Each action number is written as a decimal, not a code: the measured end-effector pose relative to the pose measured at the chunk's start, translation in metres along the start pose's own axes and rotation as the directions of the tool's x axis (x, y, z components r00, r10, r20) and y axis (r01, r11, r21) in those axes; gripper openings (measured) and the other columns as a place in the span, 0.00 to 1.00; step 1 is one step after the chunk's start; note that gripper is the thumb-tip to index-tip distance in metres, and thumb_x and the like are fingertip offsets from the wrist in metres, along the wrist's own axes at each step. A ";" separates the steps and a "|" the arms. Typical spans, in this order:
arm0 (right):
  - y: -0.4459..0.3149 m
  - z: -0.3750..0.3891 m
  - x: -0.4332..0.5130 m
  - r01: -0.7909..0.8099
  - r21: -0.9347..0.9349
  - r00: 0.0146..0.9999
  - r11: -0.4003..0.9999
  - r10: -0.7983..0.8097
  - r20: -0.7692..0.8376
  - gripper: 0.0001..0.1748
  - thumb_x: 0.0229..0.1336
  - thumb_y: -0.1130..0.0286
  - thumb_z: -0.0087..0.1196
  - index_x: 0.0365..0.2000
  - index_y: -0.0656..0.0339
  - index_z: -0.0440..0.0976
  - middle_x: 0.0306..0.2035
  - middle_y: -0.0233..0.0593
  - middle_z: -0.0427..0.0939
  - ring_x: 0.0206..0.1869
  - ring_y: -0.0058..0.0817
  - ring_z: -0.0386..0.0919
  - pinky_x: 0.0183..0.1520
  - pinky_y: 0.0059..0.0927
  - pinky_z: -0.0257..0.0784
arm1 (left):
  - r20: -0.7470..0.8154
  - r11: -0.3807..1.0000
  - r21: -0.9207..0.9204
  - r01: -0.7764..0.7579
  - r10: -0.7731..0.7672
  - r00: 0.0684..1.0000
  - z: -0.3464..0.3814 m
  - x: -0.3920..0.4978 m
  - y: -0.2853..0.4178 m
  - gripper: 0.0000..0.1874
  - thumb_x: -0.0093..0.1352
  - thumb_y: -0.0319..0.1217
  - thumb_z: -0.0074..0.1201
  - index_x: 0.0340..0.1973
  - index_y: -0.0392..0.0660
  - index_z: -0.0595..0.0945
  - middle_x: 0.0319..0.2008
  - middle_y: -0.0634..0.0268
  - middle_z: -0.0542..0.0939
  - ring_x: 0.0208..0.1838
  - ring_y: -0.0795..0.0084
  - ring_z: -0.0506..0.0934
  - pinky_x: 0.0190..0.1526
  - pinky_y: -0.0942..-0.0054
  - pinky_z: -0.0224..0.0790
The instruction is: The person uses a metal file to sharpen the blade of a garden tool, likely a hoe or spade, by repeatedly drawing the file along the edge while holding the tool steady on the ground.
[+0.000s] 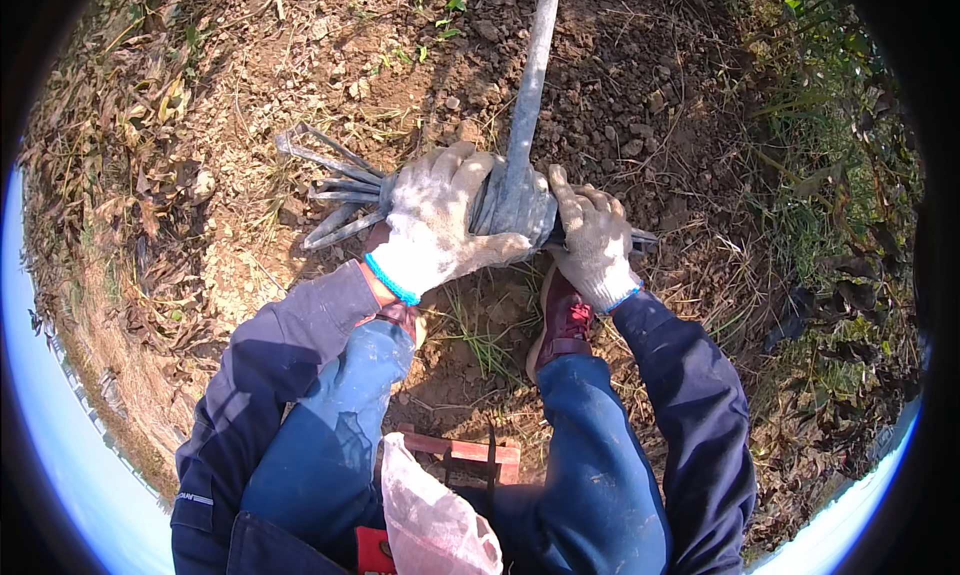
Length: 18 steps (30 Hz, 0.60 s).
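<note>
A bundle of flat grey hose (517, 207), dusty and wrapped around its middle, hangs low between my shins, above the soil. My left hand (442, 215), in a pale knitted glove with a blue cuff edge, lies over the bundle with the thumb stretched along its near side. Several folded hose loops (345, 189) fan out to the left of that hand. My right hand (596, 237), gloved alike, grips the bundle's right end, where short hose folds (643, 241) stick out past it. From the middle, a single hose length (534, 72) runs straight away from me over the ground.
Crumbly brown soil (630, 72) stretches ahead. Dry leaves (142, 162) line the left side; green and withered plants (832, 200) border the right. My dark red shoes (566, 320) stand below the bundle. Between my legs are a red wooden frame (487, 451) and a pale pink cloth (435, 507).
</note>
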State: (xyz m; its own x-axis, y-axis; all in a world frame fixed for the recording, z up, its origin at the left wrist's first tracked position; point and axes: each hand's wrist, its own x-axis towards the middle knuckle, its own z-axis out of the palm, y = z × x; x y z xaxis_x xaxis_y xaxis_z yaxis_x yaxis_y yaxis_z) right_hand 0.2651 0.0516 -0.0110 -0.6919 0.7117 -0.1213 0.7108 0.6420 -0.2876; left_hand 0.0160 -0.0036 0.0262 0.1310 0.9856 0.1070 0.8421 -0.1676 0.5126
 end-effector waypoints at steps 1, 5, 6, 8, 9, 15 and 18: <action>0.002 0.002 0.004 0.003 0.003 1.000 1.000 -0.003 0.009 0.64 0.43 0.60 0.77 0.78 0.54 0.52 0.55 0.45 0.80 0.64 0.47 0.74 0.66 0.51 0.69 | -0.080 0.997 0.037 -0.070 0.073 0.994 0.004 0.000 0.001 0.48 0.58 0.60 0.72 0.63 0.39 0.75 0.59 0.46 0.78 0.60 0.41 0.77 0.61 0.42 0.70; 0.002 0.006 0.009 -0.200 0.122 0.953 0.972 0.164 0.255 0.70 0.41 0.54 0.78 0.80 0.52 0.47 0.67 0.47 0.71 0.71 0.52 0.66 0.74 0.53 0.60 | -0.134 0.987 0.066 -0.145 0.153 0.979 0.025 0.003 -0.002 0.48 0.53 0.54 0.74 0.61 0.36 0.76 0.59 0.48 0.75 0.63 0.42 0.72 0.66 0.41 0.61; 0.000 0.005 0.009 -0.217 0.161 0.955 0.963 0.175 0.240 0.70 0.41 0.54 0.78 0.80 0.52 0.46 0.67 0.48 0.70 0.71 0.53 0.65 0.74 0.54 0.60 | -0.120 0.992 0.060 -0.114 0.121 0.985 0.028 0.001 -0.003 0.48 0.52 0.53 0.74 0.61 0.36 0.76 0.59 0.48 0.75 0.62 0.42 0.72 0.66 0.41 0.61; -0.001 0.001 0.007 -0.209 0.233 0.967 0.950 0.166 0.192 0.69 0.42 0.53 0.77 0.80 0.52 0.47 0.69 0.49 0.68 0.73 0.54 0.61 0.75 0.53 0.59 | -0.122 0.996 0.052 -0.071 0.077 0.990 0.031 -0.003 -0.005 0.47 0.52 0.52 0.74 0.60 0.36 0.76 0.59 0.48 0.75 0.62 0.41 0.72 0.65 0.41 0.62; -0.001 -0.002 0.009 -0.189 0.264 0.976 0.946 0.152 0.154 0.68 0.42 0.52 0.77 0.79 0.52 0.49 0.70 0.49 0.66 0.75 0.54 0.60 0.76 0.53 0.58 | -0.130 0.997 0.039 -0.070 0.075 0.989 0.032 -0.004 -0.007 0.47 0.52 0.52 0.74 0.60 0.35 0.76 0.59 0.48 0.75 0.62 0.41 0.72 0.65 0.41 0.63; -0.001 -0.020 0.034 -0.003 0.450 0.993 0.893 -0.049 0.105 0.65 0.41 0.54 0.78 0.77 0.53 0.54 0.72 0.52 0.64 0.77 0.53 0.58 0.78 0.52 0.56 | -0.210 0.994 0.018 -0.111 0.112 0.971 0.036 -0.012 -0.009 0.46 0.53 0.49 0.75 0.61 0.36 0.75 0.61 0.47 0.75 0.62 0.40 0.72 0.63 0.39 0.64; -0.009 -0.029 0.044 0.030 0.681 0.995 0.731 -0.087 0.049 0.61 0.41 0.56 0.79 0.74 0.55 0.60 0.70 0.54 0.67 0.73 0.55 0.65 0.74 0.50 0.64 | -0.248 0.993 0.005 -0.122 0.119 0.961 0.038 -0.020 -0.007 0.45 0.55 0.45 0.76 0.62 0.37 0.73 0.60 0.45 0.75 0.61 0.38 0.74 0.60 0.38 0.67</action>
State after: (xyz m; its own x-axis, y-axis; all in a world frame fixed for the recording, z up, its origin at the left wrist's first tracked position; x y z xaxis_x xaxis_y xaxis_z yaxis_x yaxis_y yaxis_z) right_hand 0.2317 0.0851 0.0137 -0.7562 0.6386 -0.1424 0.4126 0.2965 -0.8613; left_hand 0.0270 -0.0210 -0.0120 0.0967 0.9219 0.3752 0.8226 -0.2862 0.4913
